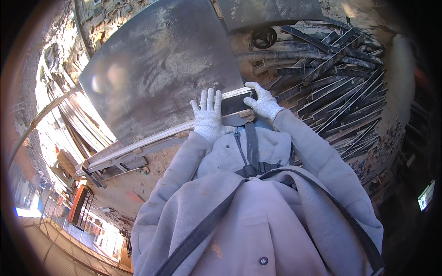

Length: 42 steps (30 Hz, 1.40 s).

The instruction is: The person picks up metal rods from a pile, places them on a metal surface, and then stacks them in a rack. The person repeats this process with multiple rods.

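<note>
My left hand [209,115], in a whitish knitted glove, lies flat with its fingers spread over a long, narrow stack of boards. The stack's pale layered edges [152,139] run along the near side of a big dark tabletop [170,60]. A short dark-faced part of the boards [235,104] shows between my two hands. At its right end is my gloved right hand [265,103], thumb and forefinger bent around the corner. Below the boards, a worn wooden bar [241,113] sits close to my body.
To the right lies a large heap of dark wooden strips [336,92]. A black wheel-shaped part [264,37] rests beside a second dark tabletop [271,9]. Pale strips [69,110] are piled at left, near an orange-brown bench-like object [78,204]. Sandy ground [124,188] shows below the table.
</note>
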### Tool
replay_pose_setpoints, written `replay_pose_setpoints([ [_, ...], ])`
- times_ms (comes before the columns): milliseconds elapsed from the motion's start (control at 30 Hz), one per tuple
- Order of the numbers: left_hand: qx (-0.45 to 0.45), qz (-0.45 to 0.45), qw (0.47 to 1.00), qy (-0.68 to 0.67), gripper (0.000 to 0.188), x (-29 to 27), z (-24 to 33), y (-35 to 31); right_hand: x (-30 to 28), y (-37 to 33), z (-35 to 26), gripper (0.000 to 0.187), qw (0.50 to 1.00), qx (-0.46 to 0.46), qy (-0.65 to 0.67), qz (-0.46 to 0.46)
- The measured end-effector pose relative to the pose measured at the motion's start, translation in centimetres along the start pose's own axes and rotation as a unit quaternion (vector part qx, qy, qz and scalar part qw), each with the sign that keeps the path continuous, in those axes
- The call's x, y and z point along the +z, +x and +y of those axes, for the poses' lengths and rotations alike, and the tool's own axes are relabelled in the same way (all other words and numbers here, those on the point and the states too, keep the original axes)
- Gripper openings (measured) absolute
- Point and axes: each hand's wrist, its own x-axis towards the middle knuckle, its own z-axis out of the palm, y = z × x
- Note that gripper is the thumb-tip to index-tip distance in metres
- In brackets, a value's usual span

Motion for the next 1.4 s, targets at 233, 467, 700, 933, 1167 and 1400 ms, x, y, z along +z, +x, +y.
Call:
replay_pose_setpoints([
  [233, -0.034, 0.059, 0.996, 0.049, 0.143, 1.1, 1.7, 0.4, 0.3, -0.8, -1.2, 0.064, 0.996, 0.037, 0.050, 0.063],
  [467, -0.015, 0.087, 0.995, 0.037, 0.131, -1.7, 1.4, 2.9, 0.7, -3.2, -1.2, 0.071, 0.964, 0.116, 0.087, 0.223],
  [700, -0.016, 0.142, 0.987, 0.072, 0.136, -3.2, 2.8, 3.9, 5.1, -6.0, -3.3, 0.078, 0.968, 0.128, 0.215, -0.027],
  [933, -0.014, 0.212, 0.971, 0.112, 0.142, -4.1, 2.8, 6.5, 4.6, -2.1, -4.5, 0.069, 0.976, 0.114, 0.174, 0.071],
  [1167, -0.014, 0.226, 0.969, 0.098, 0.135, -6.9, 3.5, 7.1, 3.2, -2.5, -7.7, 0.060, 0.949, 0.093, 0.278, 0.114],
  [1400, 0.019, 0.273, 0.954, 0.120, 0.132, -6.8, 2.9, 8.1, 3.3, -0.7, -8.0, 0.061, 0.942, 0.075, 0.301, 0.127],
])
